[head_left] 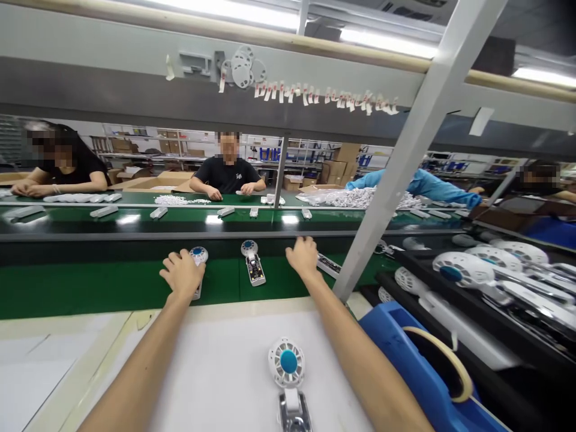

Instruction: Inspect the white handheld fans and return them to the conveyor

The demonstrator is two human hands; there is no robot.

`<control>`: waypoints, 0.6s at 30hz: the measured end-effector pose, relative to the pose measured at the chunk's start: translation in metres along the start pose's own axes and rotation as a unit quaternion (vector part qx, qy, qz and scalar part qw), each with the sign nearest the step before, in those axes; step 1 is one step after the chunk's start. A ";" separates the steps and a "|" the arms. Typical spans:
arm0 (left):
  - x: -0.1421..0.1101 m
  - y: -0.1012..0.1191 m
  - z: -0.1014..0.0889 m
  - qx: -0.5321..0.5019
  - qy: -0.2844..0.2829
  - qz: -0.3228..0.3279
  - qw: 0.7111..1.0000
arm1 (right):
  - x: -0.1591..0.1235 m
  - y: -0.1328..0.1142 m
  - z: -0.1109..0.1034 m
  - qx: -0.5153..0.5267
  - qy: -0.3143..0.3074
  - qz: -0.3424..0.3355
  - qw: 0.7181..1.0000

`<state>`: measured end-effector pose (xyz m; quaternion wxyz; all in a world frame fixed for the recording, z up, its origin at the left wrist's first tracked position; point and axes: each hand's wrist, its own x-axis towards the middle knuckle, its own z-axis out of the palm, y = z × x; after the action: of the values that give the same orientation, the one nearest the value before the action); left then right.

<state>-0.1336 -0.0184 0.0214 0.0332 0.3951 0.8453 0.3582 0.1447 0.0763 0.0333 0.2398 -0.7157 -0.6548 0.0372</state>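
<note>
My left hand (182,275) reaches onto the green belt, fingers bent over a white handheld fan (198,255) with a blue centre. It covers most of that fan's handle. My right hand (303,257) is curled at the upper end of another handheld fan (329,266), whose head it hides; the open handle shows to its right. Between my hands lies a third handheld fan (254,268), its handle open with the circuit board showing. Nearer me, on the white work surface (216,372), rests a fan (288,362) with a round grille and blue centre.
A slanted metal post (405,150) stands right of my right hand. Black trays (405,264) of fans and a blue tape dispenser (396,342) with a tape roll (463,366) are at the right. Across the belt (135,225) of white casings, several people work.
</note>
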 end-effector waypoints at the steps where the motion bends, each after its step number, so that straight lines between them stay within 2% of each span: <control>1: -0.001 0.004 -0.004 -0.001 0.010 0.017 1.000 | 0.002 0.009 0.000 -0.020 0.013 0.031 0.999; 3: -0.002 0.014 -0.012 -0.015 0.014 0.046 0.999 | 0.005 0.026 0.003 -0.050 0.016 0.085 0.995; 6: -0.002 0.031 -0.020 -0.058 -0.019 0.077 0.995 | 0.007 0.041 0.007 -0.063 -0.018 0.140 0.988; 10: -0.009 0.051 -0.021 -0.154 -0.138 0.116 0.972 | 0.016 0.041 -0.003 -0.013 -0.086 0.149 0.985; 14: -0.036 0.069 -0.014 -0.259 -0.272 0.119 0.919 | 0.017 0.013 -0.026 0.116 -0.142 0.060 0.981; 18: -0.071 0.086 -0.009 -0.364 -0.341 0.110 0.860 | -0.005 -0.032 -0.054 0.268 -0.134 -0.093 0.950</control>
<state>-0.0322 -0.0356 0.0660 0.4213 0.5424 0.5415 0.4848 0.1340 0.0563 0.0920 0.3349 -0.5498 -0.7103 0.2846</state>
